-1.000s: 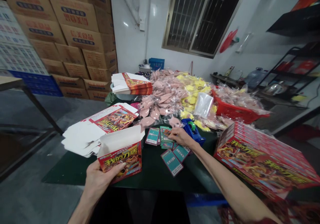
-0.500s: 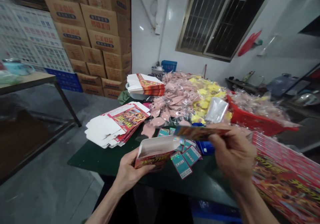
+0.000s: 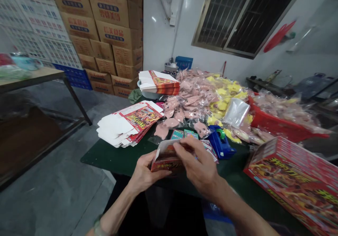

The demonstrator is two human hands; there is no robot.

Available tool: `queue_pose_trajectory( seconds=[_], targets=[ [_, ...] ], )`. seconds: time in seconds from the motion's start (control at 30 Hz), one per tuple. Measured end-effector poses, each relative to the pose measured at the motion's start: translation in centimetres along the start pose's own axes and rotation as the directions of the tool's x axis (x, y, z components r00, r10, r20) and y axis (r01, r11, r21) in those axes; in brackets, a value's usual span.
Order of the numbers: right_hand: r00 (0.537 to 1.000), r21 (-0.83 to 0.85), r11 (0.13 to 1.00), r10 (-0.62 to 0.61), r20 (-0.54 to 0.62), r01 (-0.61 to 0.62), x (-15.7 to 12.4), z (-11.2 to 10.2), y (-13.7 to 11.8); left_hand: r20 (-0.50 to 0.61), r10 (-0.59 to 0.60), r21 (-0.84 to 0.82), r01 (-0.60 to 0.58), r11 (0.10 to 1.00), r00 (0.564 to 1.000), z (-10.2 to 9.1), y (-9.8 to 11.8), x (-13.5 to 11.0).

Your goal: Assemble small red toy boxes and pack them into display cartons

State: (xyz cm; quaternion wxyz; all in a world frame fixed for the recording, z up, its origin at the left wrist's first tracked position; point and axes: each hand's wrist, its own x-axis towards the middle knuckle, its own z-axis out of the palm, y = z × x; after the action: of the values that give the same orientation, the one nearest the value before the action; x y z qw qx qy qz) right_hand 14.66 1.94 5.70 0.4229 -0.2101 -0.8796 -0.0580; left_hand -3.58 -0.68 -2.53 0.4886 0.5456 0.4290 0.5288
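Observation:
My left hand (image 3: 144, 172) grips a small red printed carton (image 3: 165, 158) from below and behind, its white flap open at the top. My right hand (image 3: 198, 164) is curled over the carton's open mouth, its fingers pressed at the flap; whether the fingers hold anything is hidden. Just beyond the carton lie teal card packs (image 3: 185, 134) on the dark green table (image 3: 116, 157). A blue tape dispenser (image 3: 221, 145) stands right of the packs.
A stack of flat unfolded cartons (image 3: 129, 123) lies at the left, another stack (image 3: 158, 82) farther back. Pink and yellow bagged toys (image 3: 200, 95) are heaped behind, with a red basket (image 3: 274, 123). Filled red boxes (image 3: 298, 179) sit at the right. Cardboard boxes (image 3: 105, 35) are stacked against the wall.
My right hand lifted a thin pack from the table, swung it over to the carton and now sits on the carton's open mouth. The carton tilted and came closer to me.

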Motion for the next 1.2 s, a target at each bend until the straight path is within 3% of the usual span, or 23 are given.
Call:
queue_pose_trajectory(
  seconds=[0.2, 0.27, 0.33, 0.37, 0.43, 0.5, 0.57, 0.63, 0.7, 0.77, 0.87, 0.97, 1.1, 1.2],
  targets=[
    [0.955, -0.083, 0.989, 0.143, 0.261, -0.126, 0.9, 1.1, -2.1, -0.048, 0.034, 0.091, -0.030, 0.995, 0.998, -0.3, -0.7, -0.3],
    [0.967, -0.097, 0.985, 0.157, 0.200, -0.140, 0.6, 1.0, -2.2, -0.145, 0.132, 0.091, -0.119, 0.989, 0.981, -0.1, -0.5, -0.5],
    [0.980, -0.083, 0.976, 0.199, -0.023, -0.200, -0.3, 1.0, -2.1, -0.258, 0.241, 0.087, -0.225, 0.970, 0.936, 0.4, -0.4, -0.5],
    [0.952, -0.050, 0.961, 0.260, -0.159, -0.271, -0.9, 1.2, -1.9, -0.304, 0.284, 0.106, -0.264, 0.959, 0.909, 0.6, -0.4, -0.5],
    [0.823, 0.108, 0.883, 0.465, -0.326, -0.457, -2.3, 1.7, -1.4, -0.372, 0.374, 0.202, -0.319, 0.926, 0.850, 1.1, -0.7, -0.2],
    [0.696, 0.337, 0.743, 0.665, -0.272, -0.578, -3.5, 2.8, -0.8, -0.390, 0.499, 0.333, -0.387, 0.860, 0.774, 1.2, -1.1, 0.3],
    [0.657, 0.498, 0.641, 0.734, -0.173, -0.585, -4.2, 4.0, -0.1, -0.342, 0.633, 0.444, -0.474, 0.760, 0.695, 1.1, -1.1, 0.9],
    [0.687, 0.521, 0.663, 0.703, -0.185, -0.538, -4.6, 5.2, 0.6, -0.267, 0.702, 0.484, -0.538, 0.690, 0.660, 0.7, -0.5, 1.5],
    [0.739, 0.432, 0.744, 0.635, -0.222, -0.510, -4.9, 5.9, 1.1, -0.204, 0.700, 0.458, -0.566, 0.686, 0.684, 0.1, 0.4, 1.7],
    [0.796, 0.336, 0.808, 0.566, -0.216, -0.483, -5.1, 6.0, 1.4, -0.165, 0.647, 0.398, -0.550, 0.734, 0.744, -0.4, 1.3, 1.8],
    [0.857, 0.281, 0.855, 0.490, -0.161, -0.436, -5.4, 5.3, 1.8, -0.200, 0.493, 0.271, -0.436, 0.858, 0.847, -0.7, 2.0, 1.6],
    [0.896, 0.289, 0.877, 0.429, -0.114, -0.383, -5.4, 4.2, 2.1, -0.261, 0.315, 0.062, -0.310, 0.949, 0.913, -0.3, 1.9, 1.7],
    [0.911, 0.353, 0.875, 0.394, -0.122, -0.331, -5.1, 3.0, 1.9, -0.307, 0.156, -0.206, -0.225, 0.952, 0.939, 1.2, 2.3, 2.1],
    [0.878, 0.432, 0.831, 0.453, -0.155, -0.352, -4.9, 2.8, 1.2, -0.278, 0.112, -0.313, -0.200, 0.929, 0.954, 1.6, 3.5, 2.5]
  ],
)
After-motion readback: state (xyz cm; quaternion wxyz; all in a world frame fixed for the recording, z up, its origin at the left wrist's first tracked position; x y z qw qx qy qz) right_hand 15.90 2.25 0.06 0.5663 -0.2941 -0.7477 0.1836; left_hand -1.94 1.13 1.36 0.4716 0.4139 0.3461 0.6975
